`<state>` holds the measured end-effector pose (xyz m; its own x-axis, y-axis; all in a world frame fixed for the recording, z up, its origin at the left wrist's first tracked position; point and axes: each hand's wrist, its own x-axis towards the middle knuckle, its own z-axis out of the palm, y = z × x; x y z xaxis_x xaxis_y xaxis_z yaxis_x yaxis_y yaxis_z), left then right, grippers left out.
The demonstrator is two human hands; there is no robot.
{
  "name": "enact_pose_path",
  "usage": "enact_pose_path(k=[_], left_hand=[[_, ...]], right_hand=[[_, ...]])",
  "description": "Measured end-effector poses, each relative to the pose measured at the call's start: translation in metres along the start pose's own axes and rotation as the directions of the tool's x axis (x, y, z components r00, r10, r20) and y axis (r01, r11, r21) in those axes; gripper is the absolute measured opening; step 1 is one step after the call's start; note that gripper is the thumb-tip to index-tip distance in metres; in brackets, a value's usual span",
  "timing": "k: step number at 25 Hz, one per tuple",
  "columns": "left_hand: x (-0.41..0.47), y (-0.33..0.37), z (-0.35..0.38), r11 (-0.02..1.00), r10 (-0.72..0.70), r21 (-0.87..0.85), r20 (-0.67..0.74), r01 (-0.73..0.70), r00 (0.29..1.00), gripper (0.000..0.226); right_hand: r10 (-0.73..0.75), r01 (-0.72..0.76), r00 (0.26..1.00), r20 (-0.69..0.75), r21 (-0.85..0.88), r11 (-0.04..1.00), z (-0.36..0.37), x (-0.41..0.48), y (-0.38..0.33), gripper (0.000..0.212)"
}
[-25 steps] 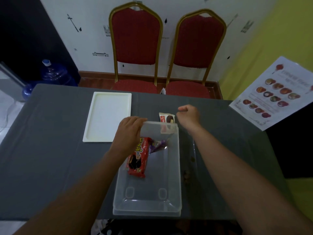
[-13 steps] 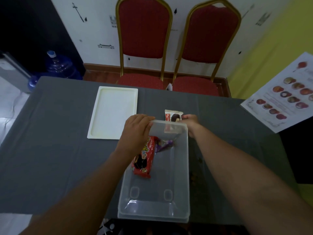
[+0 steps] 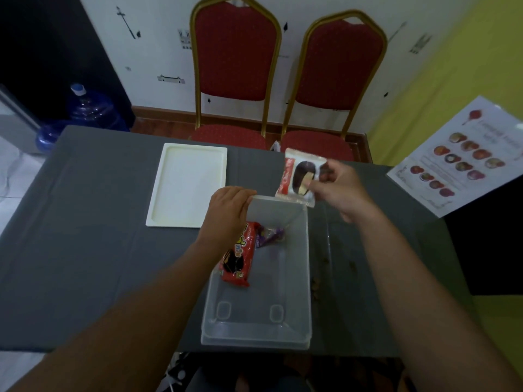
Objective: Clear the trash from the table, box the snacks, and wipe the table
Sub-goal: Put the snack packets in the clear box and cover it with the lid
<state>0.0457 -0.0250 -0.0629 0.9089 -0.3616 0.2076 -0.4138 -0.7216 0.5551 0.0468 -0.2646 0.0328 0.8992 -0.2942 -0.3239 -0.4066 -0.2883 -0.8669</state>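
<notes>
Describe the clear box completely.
The clear box is a long, translucent plastic tub, open-topped, lying flat on the grey table near its front edge. A red snack pack and a purple wrapper lie inside at the far end. The left hand grips its far rim.

Two red chairs (image 3: 285, 69) with gold frames against a white wall (image 3: 158, 52). Yellow wall (image 3: 452, 66) to the right, dark panel (image 3: 42, 52) to the left. Blue water jug (image 3: 87, 114) on the floor. Dim light.
</notes>
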Motion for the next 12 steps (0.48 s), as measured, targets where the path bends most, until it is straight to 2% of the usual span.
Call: enact_pose_path(k=[2, 4, 6, 9, 12], left_hand=[[-0.001, 0.001, -0.001, 1.0, -0.001, -0.008, 0.007, 0.001, 1.0, 0.031], [0.0, 0.002, -0.003, 1.0, 0.006, 0.002, -0.008, -0.006, 1.0, 0.028], [0.001, 0.002, -0.003, 1.0, 0.008, 0.008, -0.019, -0.007, 1.0, 0.026], [-0.001, 0.001, -0.003, 1.0, 0.017, -0.009, -0.011, -0.017, 1.0, 0.036], [-0.002, 0.0, -0.001, 1.0, 0.016, -0.01, -0.004, -0.016, 1.0, 0.033]], right_hand=[[0.016, 0.01, 0.993, 0.113, -0.223, 0.975, 0.016, -0.031, -0.001, 0.031], [0.068, 0.025, 0.982, 0.179, -0.473, 0.881, 0.044, -0.054, 0.009, 0.033], [0.128, 0.021, 0.973, 0.193, -0.627, 0.779, 0.075, -0.073, 0.025, 0.036], [0.171, -0.023, 0.972, 0.161, -0.66, 0.751, 0.105, -0.088, 0.052, 0.043], [0.185, -0.082, 0.978, 0.096, -0.64, 0.764, 0.11, -0.091, 0.068, 0.047]])
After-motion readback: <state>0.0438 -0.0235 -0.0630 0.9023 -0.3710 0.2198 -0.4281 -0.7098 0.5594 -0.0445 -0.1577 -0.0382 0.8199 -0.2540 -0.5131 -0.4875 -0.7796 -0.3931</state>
